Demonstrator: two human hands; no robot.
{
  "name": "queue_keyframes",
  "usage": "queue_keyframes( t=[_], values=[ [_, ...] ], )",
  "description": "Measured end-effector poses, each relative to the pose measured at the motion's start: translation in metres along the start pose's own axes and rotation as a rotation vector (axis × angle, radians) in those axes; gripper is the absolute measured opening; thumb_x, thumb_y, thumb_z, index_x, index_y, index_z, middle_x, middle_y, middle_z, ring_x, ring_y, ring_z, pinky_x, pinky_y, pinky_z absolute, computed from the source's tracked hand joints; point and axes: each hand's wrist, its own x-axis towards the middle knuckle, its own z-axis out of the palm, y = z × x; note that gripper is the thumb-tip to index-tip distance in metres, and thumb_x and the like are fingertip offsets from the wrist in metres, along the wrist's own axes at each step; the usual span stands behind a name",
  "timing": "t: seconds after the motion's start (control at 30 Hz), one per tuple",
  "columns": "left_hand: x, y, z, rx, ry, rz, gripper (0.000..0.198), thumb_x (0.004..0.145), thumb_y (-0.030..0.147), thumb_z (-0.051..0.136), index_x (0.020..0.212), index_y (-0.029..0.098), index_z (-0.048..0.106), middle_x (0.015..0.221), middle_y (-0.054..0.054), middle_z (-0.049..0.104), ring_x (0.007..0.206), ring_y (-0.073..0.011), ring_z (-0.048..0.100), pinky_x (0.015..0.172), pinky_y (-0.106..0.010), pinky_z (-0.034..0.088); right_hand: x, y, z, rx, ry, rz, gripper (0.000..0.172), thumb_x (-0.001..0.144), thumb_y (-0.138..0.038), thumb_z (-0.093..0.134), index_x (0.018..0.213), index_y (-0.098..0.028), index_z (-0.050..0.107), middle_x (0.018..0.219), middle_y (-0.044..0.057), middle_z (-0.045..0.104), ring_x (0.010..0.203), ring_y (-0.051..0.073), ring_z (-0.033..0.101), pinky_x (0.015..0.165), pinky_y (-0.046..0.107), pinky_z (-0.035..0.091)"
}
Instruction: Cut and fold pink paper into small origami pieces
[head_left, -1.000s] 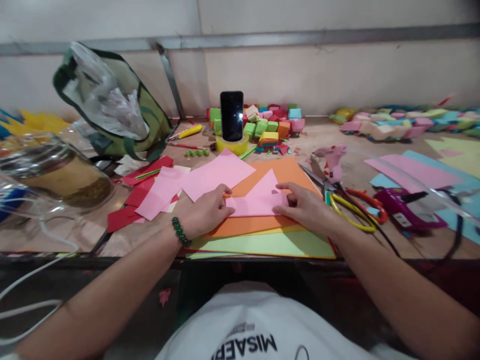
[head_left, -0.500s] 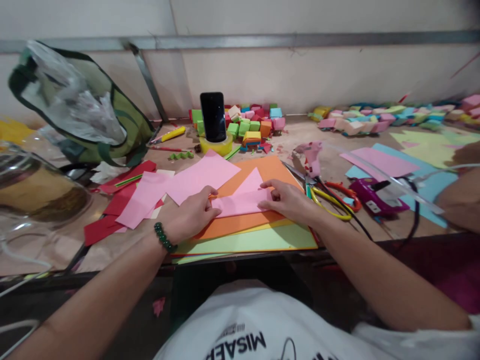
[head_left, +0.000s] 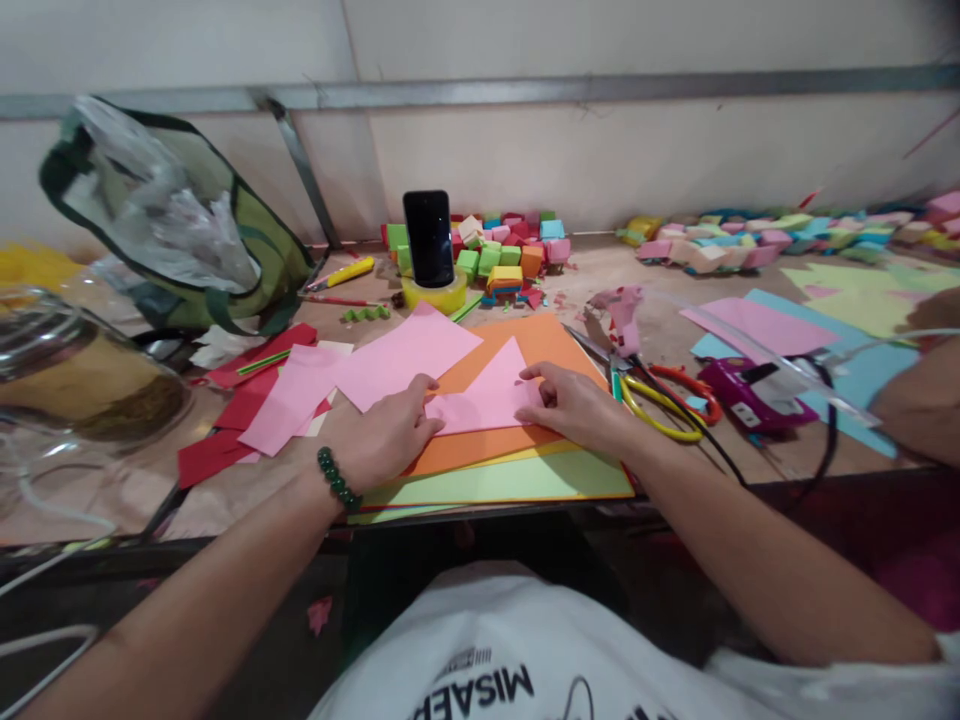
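Note:
A folded pink paper (head_left: pixel 487 405) lies on an orange sheet (head_left: pixel 536 335), one pointed corner sticking up toward the back. At its left end, my left hand (head_left: pixel 397 425), with a green bead bracelet on the wrist, holds the fold between thumb and fingers. My right hand (head_left: pixel 566 402) pinches the opposite end, thumb in front and fingers curled behind. Below the orange sheet are yellow and pale green sheets (head_left: pixel 510 482). A loose pink sheet (head_left: pixel 409 355) lies just beyond my left hand.
Yellow-handled scissors (head_left: pixel 660 410), a pink glue gun (head_left: pixel 624 315) and a purple device (head_left: pixel 754 395) lie to the right. A phone (head_left: pixel 429 240) stands in a tape roll (head_left: pixel 435 293) before several paper blocks. At left are red paper pieces (head_left: pixel 214 455), a jar (head_left: pixel 90 370) and a green bag (head_left: pixel 262 240).
The view has shifted slightly. Both hands keep their hold on the pink paper, whose front fold looks flatter and shows more of its pointed part.

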Motion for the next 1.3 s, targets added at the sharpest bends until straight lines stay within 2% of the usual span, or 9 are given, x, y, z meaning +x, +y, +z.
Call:
queue_keyframes(
  t=[0.1,0.23,0.37,0.47,0.57,0.73,0.87,1.03,1.3],
  values=[
    [-0.007,0.006,0.003,0.119,0.081,0.069,0.043,0.092,0.042,0.040,0.133,0.027,0.036,0.096,-0.007,0.068,0.082,-0.0269,0.065,0.080,-0.044,0.041,-0.002,-0.001,0.002,-0.043,0.019,0.003,0.045,0.077,-0.036,0.063,0.117,-0.018,0.053,0.067,-0.003,0.058,0.060,0.014,0.053,0.057,0.026,0.037],
    [-0.016,0.015,-0.002,0.247,0.169,0.254,0.039,0.094,0.024,0.036,0.133,0.027,0.039,0.112,-0.010,0.059,0.088,-0.0223,0.060,0.077,-0.038,0.045,-0.004,0.006,0.010,-0.140,0.134,-0.033,0.050,0.079,-0.035,0.063,0.124,-0.018,0.049,0.082,0.003,0.062,0.071,0.019,0.059,0.063,0.029,0.044],
    [-0.018,0.014,-0.006,0.327,0.103,0.559,0.046,0.092,0.007,0.033,0.132,0.025,0.045,0.102,-0.009,0.060,0.091,-0.0196,0.058,0.076,-0.031,0.048,-0.007,0.005,0.014,-0.403,0.267,-0.411,0.024,0.085,-0.021,0.056,0.108,-0.016,0.060,0.104,0.012,0.062,0.096,0.024,0.055,0.083,0.036,0.044],
    [-0.015,0.010,-0.002,0.366,0.130,0.675,0.041,0.093,0.008,0.033,0.129,0.019,0.049,0.097,-0.010,0.059,0.092,-0.0205,0.057,0.079,-0.031,0.048,-0.011,-0.003,0.015,-0.557,0.185,-0.729,0.022,0.092,-0.015,0.046,0.104,-0.018,0.064,0.104,0.011,0.064,0.097,0.023,0.053,0.082,0.036,0.043],
    [-0.012,0.010,0.004,0.429,0.141,0.672,0.037,0.094,0.011,0.034,0.126,0.019,0.052,0.096,-0.010,0.059,0.090,-0.0208,0.057,0.078,-0.032,0.048,-0.013,-0.009,0.016,-0.635,0.108,-0.862,0.023,0.093,-0.019,0.048,0.112,-0.018,0.062,0.102,0.009,0.066,0.097,0.022,0.052,0.081,0.035,0.043],
    [-0.014,0.015,0.005,0.450,0.121,0.638,0.036,0.093,0.010,0.034,0.123,0.016,0.054,0.098,-0.013,0.061,0.091,-0.0232,0.058,0.076,-0.035,0.050,-0.012,-0.005,0.017,-0.602,0.051,-0.864,0.023,0.093,-0.019,0.049,0.110,-0.016,0.064,0.095,0.008,0.068,0.090,0.020,0.053,0.079,0.034,0.046],
    [-0.022,0.017,-0.001,0.442,0.051,0.605,0.037,0.089,0.002,0.036,0.118,0.011,0.057,0.098,-0.014,0.064,0.091,-0.0236,0.059,0.080,-0.036,0.050,-0.017,0.018,0.012,-0.432,0.026,-0.795,0.025,0.094,-0.014,0.043,0.103,-0.017,0.067,0.098,0.008,0.068,0.090,0.018,0.055,0.080,0.033,0.050],
    [-0.031,0.011,0.000,0.398,0.025,0.570,0.038,0.087,0.000,0.040,0.121,0.006,0.055,0.110,-0.017,0.064,0.096,-0.0243,0.061,0.086,-0.037,0.049,-0.029,0.044,0.009,-0.341,0.123,-0.735,0.036,0.088,-0.004,0.039,0.107,-0.018,0.067,0.104,0.009,0.068,0.094,0.020,0.057,0.080,0.035,0.053],
    [-0.038,0.001,0.011,0.293,0.151,0.543,0.032,0.086,0.002,0.042,0.112,0.009,0.059,0.109,-0.014,0.065,0.096,-0.0239,0.060,0.085,-0.038,0.050,-0.039,0.031,0.003,-0.397,0.291,-0.654,0.031,0.081,0.000,0.041,0.080,-0.017,0.067,0.087,0.009,0.071,0.081,0.020,0.063,0.069,0.032,0.055]
  ],
)
